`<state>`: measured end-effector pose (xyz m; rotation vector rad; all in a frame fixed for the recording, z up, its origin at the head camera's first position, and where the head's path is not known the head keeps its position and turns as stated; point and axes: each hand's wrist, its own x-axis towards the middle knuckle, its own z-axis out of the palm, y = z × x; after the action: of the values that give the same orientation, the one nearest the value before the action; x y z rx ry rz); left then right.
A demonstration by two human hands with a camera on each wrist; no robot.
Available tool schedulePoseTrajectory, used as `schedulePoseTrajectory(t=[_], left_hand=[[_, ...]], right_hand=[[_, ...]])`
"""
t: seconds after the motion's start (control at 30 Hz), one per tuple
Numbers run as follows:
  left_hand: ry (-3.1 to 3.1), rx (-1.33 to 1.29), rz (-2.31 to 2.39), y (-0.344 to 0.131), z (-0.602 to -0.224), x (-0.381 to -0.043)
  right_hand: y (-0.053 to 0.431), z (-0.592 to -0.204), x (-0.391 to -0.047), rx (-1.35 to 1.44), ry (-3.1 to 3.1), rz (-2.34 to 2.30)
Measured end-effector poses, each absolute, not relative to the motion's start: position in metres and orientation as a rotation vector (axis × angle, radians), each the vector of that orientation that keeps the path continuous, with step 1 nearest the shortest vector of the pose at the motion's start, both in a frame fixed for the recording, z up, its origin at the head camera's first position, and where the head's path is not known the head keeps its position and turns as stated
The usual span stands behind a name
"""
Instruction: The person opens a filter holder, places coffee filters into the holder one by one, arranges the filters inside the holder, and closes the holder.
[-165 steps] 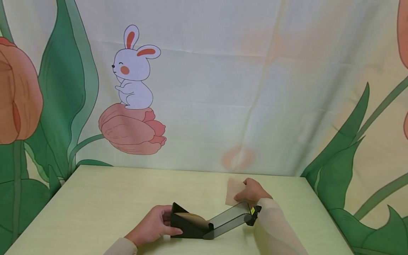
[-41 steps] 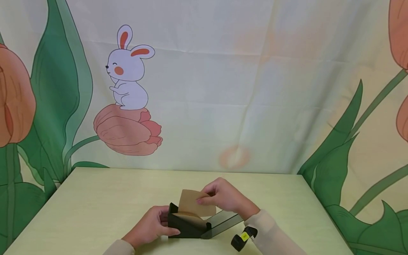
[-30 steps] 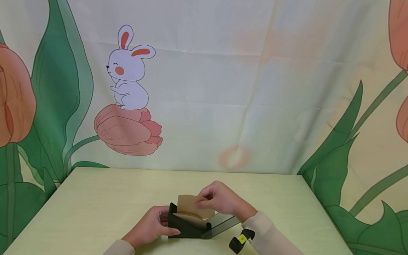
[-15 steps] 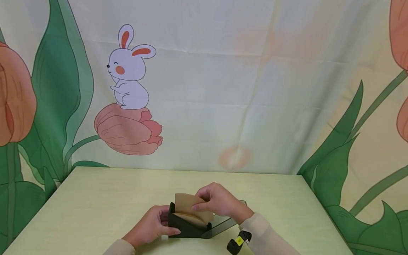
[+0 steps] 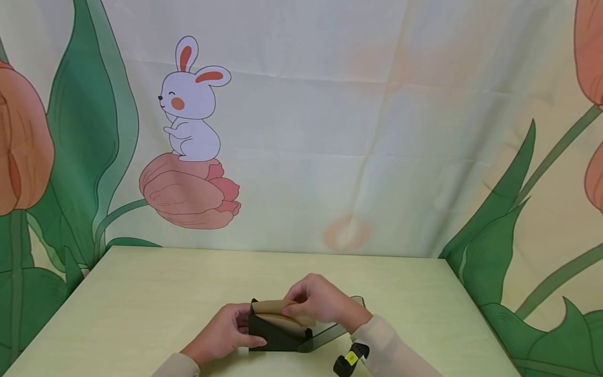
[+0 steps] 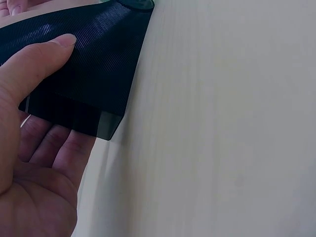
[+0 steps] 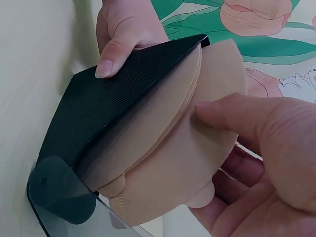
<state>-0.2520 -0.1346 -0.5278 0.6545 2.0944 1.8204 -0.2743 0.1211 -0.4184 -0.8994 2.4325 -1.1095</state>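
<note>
A black coffee filter holder (image 5: 275, 336) stands on the table, its clear hinged lid (image 5: 328, 336) swung out to the right. My left hand (image 5: 228, 331) grips its left end, thumb on the ribbed front wall (image 6: 94, 64) and fingers behind. Inside leans a stack of brown paper coffee filters (image 7: 153, 121). Between thumb and fingers, my right hand (image 5: 322, 299) pinches one more filter (image 7: 219, 69), with a rounded tab and a crimped seam. That filter sits behind the stack, partly down inside the holder, its upper edge just above the back wall. The holder's floor is hidden.
The pale wooden table (image 5: 179, 283) extends around the holder. A printed cloth (image 5: 301, 131) with a rabbit and tulips hangs behind its back edge. Under my right wrist is a black device with a yellow label (image 5: 351, 358).
My right hand took the loose filter from the table right of the holder, brought it left over the opening, then lowered it behind the stack. The left hand kept its grip on the holder.
</note>
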Motion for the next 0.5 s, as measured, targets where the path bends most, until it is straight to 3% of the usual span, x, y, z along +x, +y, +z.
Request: schedulePoseTrajectory(t=[0.5], left_hand=[[2.100,0.633,1.808,-0.1348,-0.5253,-0.2520]], right_hand=[[0.1182,-0.4221,-0.2695,-0.914,2.459,-1.057]])
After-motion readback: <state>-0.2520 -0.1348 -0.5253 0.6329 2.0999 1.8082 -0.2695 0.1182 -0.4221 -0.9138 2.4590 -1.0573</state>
